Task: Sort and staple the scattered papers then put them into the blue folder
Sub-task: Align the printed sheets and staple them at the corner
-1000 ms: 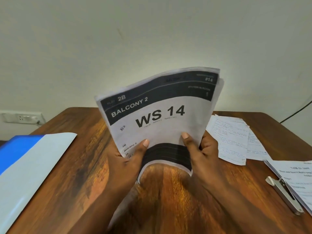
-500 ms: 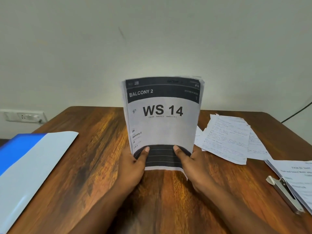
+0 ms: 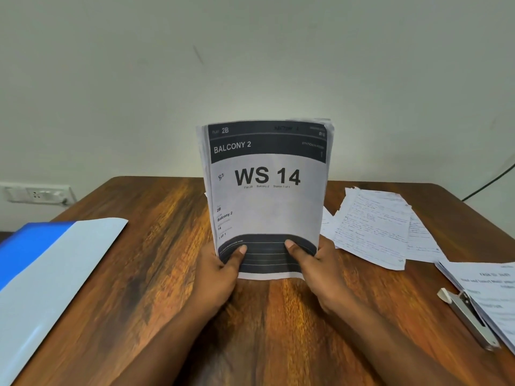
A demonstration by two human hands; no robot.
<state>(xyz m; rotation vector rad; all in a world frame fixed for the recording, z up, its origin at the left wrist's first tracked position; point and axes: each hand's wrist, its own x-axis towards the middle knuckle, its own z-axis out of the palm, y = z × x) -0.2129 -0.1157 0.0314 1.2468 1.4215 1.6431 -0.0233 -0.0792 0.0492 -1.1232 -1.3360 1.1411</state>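
Head view: both hands grip a sheaf of printed sheets (image 3: 266, 196), top page "WS 14", upright w/ bottom edge on the worktop (image 3: 172, 268). Left hand (image 3: 223, 270) and right hand (image 3: 316, 270) have fingers clamped on the lower corners, thumbs in front. Vs 1 s ago the sheaf has gone from bowed and skewed to straight and squared, so prob. jogged and ready for stapling. Stapler (image 3: 471, 319) lies well right of the right fingers, beside another paper stack (image 3: 493, 291). Loose handwritten sheets (image 3: 373, 227) sit just past the right fingers, unsorted. Blue folder (image 3: 41, 263) lies open, well left of the left fingers; nothing blocks it.
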